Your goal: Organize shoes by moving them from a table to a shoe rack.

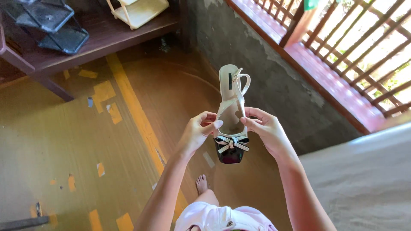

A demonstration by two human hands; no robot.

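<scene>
Midair, cream slingback shoe [231, 112] between hands, left hand [198, 131] and right hand [266, 128] pinching its sides

Shoe [231, 112]: cream slingback, glossy black square toe, striped bow across the front
Pose: held up in the air, toe pointing back toward the wearer, heel strap away
Grip: pinched at both sides

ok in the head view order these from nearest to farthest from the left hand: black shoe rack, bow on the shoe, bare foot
1. bow, just right of the left hand, on the shoe
2. bare foot, below, on the floor
3. black shoe rack, far upper left
</scene>
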